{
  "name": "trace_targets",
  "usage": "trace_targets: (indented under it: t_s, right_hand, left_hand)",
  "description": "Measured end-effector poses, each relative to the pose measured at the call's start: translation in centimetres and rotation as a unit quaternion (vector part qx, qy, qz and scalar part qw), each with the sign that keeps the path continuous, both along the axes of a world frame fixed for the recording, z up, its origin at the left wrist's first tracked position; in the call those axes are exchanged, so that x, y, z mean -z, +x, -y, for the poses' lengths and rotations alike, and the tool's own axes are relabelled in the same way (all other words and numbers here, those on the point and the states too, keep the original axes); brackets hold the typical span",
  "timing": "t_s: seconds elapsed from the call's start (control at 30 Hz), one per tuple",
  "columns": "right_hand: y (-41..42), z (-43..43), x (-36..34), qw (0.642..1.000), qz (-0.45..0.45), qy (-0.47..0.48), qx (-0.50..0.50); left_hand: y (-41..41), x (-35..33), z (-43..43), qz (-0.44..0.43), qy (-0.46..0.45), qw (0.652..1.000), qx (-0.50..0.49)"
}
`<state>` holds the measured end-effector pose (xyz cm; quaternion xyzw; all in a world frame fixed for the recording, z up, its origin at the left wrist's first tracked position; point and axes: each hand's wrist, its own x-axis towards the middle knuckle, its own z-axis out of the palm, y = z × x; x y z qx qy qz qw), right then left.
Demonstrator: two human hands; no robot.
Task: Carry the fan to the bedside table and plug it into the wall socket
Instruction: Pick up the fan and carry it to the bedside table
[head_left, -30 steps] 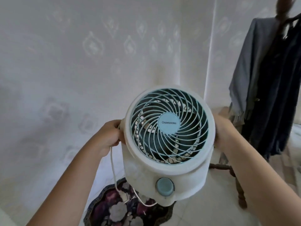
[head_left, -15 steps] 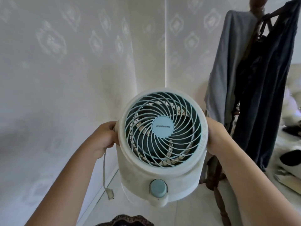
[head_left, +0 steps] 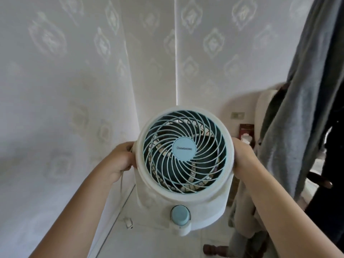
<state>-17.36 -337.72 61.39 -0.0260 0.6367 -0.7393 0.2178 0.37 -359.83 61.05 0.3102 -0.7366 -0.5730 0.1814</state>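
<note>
A small white fan [head_left: 184, 157] with a pale blue spiral grille and a blue knob [head_left: 180, 215] is held up in the air in front of me, grille facing me. My left hand [head_left: 119, 158] grips its left side, and my right hand [head_left: 242, 157] grips its right side. The fan's white cord hangs down from under my left hand and ends in a plug [head_left: 128, 222] dangling above the floor. A wall socket [head_left: 237, 115] shows on the far wall to the right of the fan. The bedside table is mostly hidden.
Patterned white wallpaper [head_left: 74, 90] covers the walls, with a corner straight ahead. A grey garment [head_left: 305, 101] and dark clothes [head_left: 333, 183] hang on a wooden stand at the right, its foot [head_left: 214, 249] on the pale tiled floor. A dark red box [head_left: 246, 129] stands below the socket.
My view has swung right and moved forward with the fan. The flowered stool has left the view. The wall socket and the red box have come into sight.
</note>
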Motion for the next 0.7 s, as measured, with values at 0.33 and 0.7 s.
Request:
trace_targets:
  t_s: [0.33,0.7]
  right_hand:
    - [-19.5,15.2,2.2,0.991,-0.018,-0.013,0.132]
    - [-40.8,20.8,4.4,0.97,-0.002,-0.007,0.244]
  left_hand:
    - [-25.2,0.9,17.9,0.035,-0.036,0.993,0.107]
    - [-53.0,2.6,25.4,0.036,-0.07,0.962,0.26]
